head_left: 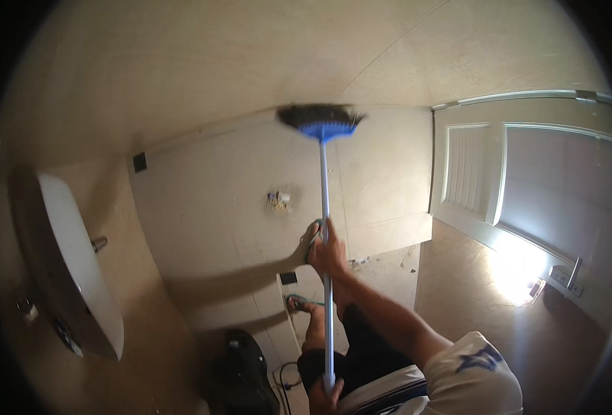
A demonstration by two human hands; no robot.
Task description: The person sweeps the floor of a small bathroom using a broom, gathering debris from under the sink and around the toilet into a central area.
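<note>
A broom (324, 180) with a pale blue handle runs up the middle of the view. Its blue head with dark bristles (320, 113) rests against the base of the far wall and looks slightly blurred. Partway down the handle, my right hand (330, 252) is wrapped around it. Lower, near the handle's end, my left hand (326, 399) grips it close to my body. A small pile of debris (279, 200) lies on the beige floor left of the handle, apart from the bristles.
A white basin (77, 256) juts out at the left. A black case-like object (240, 373) and a cable (288, 377) sit at lower left. My feet in flip-flops (299, 302) straddle a floor step. At right stand a pale louvred door (466, 166) and a bright light (520, 266).
</note>
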